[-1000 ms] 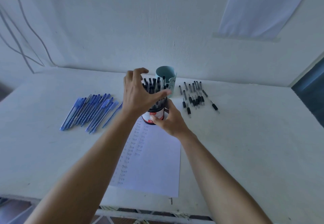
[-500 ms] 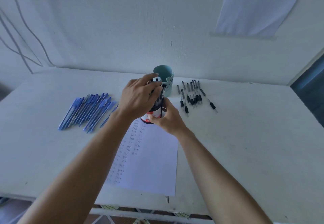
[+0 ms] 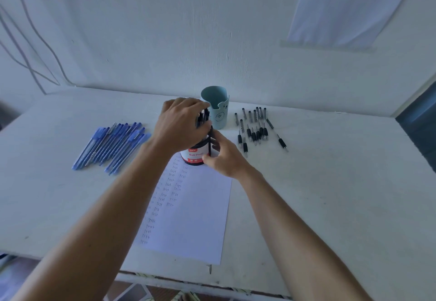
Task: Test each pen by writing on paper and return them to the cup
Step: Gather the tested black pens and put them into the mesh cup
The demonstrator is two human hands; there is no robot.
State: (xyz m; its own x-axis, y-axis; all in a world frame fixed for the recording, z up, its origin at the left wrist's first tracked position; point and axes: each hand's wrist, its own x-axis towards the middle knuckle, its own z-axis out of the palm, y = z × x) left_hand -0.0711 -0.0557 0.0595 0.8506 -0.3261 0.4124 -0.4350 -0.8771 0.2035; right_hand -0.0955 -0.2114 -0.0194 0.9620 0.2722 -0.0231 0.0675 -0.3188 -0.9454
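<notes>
Your left hand (image 3: 181, 123) has closed from spread onto the black pens (image 3: 203, 118) standing in the tub (image 3: 194, 156), right hand (image 3: 224, 156) gripping its side; paper (image 3: 195, 211) half-filled, many pens apparently left to test.

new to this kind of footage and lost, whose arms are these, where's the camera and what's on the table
No machine here: a person's two bare hands, filmed by one camera worn on the head. The left hand curls round black pens standing in a round tub with a red and white label, which the right hand grips at the side. On the white table lie a sheet of white paper with handwritten test words, a row of blue pens, a light blue cup and loose grey pens with black grips.
</notes>
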